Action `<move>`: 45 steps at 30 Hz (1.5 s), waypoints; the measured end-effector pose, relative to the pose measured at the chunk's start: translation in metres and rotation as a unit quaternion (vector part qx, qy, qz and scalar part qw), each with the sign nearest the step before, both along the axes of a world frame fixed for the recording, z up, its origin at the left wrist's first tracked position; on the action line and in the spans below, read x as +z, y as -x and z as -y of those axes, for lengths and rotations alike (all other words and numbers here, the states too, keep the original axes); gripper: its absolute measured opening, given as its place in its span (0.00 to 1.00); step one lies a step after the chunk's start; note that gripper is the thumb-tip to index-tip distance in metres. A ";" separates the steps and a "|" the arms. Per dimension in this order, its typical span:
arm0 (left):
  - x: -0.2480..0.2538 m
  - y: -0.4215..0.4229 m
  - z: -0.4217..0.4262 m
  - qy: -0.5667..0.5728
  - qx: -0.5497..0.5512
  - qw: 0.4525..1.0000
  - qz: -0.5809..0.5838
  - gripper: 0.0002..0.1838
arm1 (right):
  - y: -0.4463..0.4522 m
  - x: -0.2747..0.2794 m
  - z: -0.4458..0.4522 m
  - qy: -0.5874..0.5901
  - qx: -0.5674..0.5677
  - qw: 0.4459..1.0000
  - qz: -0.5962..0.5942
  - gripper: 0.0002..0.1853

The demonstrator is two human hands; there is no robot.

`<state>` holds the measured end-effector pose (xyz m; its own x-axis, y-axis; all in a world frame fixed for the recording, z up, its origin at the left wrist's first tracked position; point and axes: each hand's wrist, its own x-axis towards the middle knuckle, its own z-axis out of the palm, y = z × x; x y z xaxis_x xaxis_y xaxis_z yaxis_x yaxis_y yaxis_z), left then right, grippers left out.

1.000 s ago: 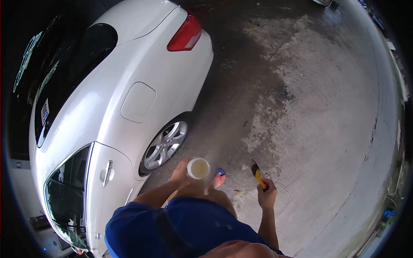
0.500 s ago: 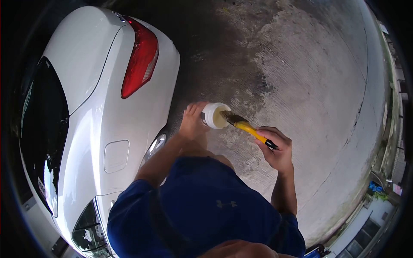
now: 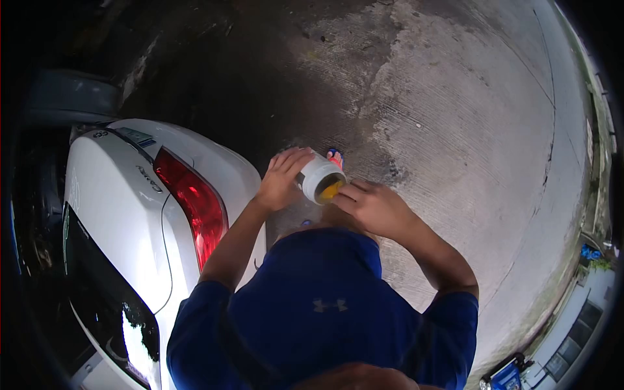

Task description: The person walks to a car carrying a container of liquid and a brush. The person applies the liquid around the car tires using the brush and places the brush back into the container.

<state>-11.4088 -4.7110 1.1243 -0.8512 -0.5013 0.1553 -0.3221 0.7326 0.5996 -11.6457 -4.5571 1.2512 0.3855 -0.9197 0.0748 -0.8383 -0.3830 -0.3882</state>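
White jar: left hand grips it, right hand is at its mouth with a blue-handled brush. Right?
One miss: the handle colour. The brush shows a yellow handle, not blue; the head view shows it in the jar's mouth. The rest stands: the left hand grips the white jar, and the right hand is at its mouth with the brush.

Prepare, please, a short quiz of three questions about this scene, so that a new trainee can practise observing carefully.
1. Which of the person's hands grips the white container?
2. True or false: the white car stands on the person's left.
3. Where does the yellow tool show?
a) on the ground
b) in the container's opening
c) on the car

Key:
1. The left hand.
2. True.
3. b
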 end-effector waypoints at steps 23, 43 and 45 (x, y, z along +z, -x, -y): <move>0.014 -0.054 0.450 0.002 0.469 0.881 -0.058 0.53 | -0.049 -0.019 0.639 0.029 0.028 0.967 0.251 0.13; 0.002 -0.260 0.898 0.125 0.660 0.741 -0.006 0.48 | -0.287 -0.041 1.196 0.043 0.346 0.891 0.291 0.13; 0.002 -0.286 0.927 0.119 0.678 0.725 0.007 0.50 | -0.320 -0.039 1.247 0.027 0.380 0.875 0.299 0.12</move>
<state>-11.1225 -5.6379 1.1268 0.3977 -0.8396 0.3700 -0.8479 -0.1822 0.4979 -11.3253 -5.8036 1.2126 0.7616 -0.4035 0.5072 0.0127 -0.7731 -0.6341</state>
